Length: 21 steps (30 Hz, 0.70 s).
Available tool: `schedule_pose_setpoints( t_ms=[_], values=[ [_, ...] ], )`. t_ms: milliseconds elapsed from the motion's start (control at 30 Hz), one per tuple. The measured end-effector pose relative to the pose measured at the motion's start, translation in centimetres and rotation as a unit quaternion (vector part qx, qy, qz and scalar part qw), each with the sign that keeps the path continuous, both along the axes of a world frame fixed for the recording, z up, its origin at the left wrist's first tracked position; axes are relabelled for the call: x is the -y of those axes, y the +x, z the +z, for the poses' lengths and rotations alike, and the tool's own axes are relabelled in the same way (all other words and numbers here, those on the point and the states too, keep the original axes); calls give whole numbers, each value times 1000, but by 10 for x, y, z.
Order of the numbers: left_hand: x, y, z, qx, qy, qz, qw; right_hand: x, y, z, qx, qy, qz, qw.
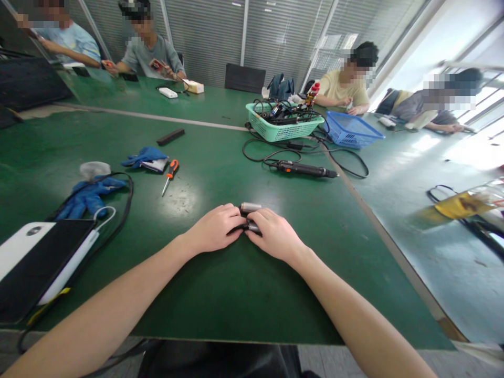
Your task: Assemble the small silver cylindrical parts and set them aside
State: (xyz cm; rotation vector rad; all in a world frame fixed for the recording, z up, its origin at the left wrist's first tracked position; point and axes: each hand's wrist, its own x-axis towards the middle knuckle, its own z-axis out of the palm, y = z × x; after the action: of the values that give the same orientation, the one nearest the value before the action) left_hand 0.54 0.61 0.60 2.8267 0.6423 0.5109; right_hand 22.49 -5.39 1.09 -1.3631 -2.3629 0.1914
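Observation:
Both hands meet low over the green table (236,294), near the middle of the view. My left hand (218,228) is closed on a thin black piece (237,229). Fingers of my right hand (275,233) are wrapped round a small dark cylinder (253,227), which meets the black piece between the hands. Just beyond the fingertips lies a silver cylinder (251,207) with a dark end. Part of each held piece is hidden by the fingers.
An orange screwdriver (170,176), blue gloves (88,197) and a phone with a power bank (51,257) are at left. Beyond my hands lie a black electric screwdriver (303,169), a green basket (275,131) and a blue basket (350,134). Several people sit around.

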Motion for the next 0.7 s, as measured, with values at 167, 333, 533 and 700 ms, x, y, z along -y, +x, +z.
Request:
schedule_pose_setpoints(
  t_ms=[167, 333, 533, 700],
  values=[
    [1, 0, 0, 8, -2, -1, 1000, 1, -1, 3, 3, -4, -4, 1000],
    [1, 0, 0, 13, -5, 1, 1000, 1, -1, 3, 10, -8, -9, 1000],
    [1, 1, 2, 3, 1, -3, 1000, 0, 1, 1, 15, -8, -10, 1000],
    [1, 1, 1, 2, -2, -2, 1000, 0, 0, 1, 21, -9, -8, 1000]
  ],
)
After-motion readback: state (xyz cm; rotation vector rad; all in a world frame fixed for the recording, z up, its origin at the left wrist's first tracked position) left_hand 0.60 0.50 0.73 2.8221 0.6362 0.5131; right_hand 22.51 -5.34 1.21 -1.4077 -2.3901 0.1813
